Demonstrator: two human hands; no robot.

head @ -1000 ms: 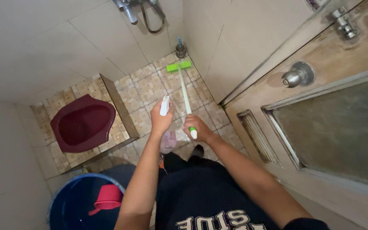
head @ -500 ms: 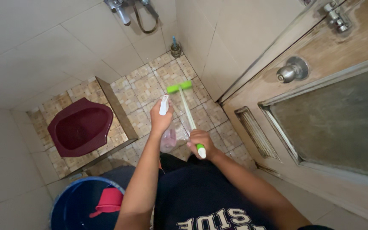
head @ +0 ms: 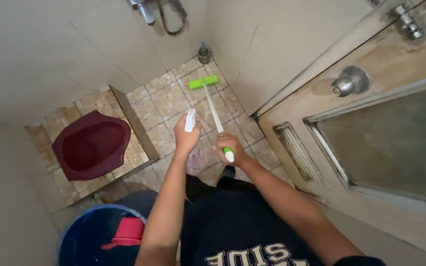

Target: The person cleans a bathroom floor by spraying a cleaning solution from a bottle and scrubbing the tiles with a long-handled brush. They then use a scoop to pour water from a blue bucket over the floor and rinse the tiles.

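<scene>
At the far left, low by my feet, stands a blue bucket [head: 82, 236] with a red dipper [head: 123, 232] inside it. Above that sits the dark red squat toilet [head: 90, 145], raised on its tiled step. My left hand [head: 187, 137] is clamped around a spray bottle [head: 190, 121], white nozzle up, its clear body hanging below my fist over the patterned floor tiles [head: 166, 101]. Just to the right, my right hand [head: 229, 149] is closed around the green grip of a long-handled floor brush [head: 214, 109]; its green head [head: 203, 82] rests on the tiles near the corner, just short of a small floor drain [head: 203, 54]. Farther right stands the worn door [head: 385, 128] with its round metal knob [head: 349, 83].
</scene>
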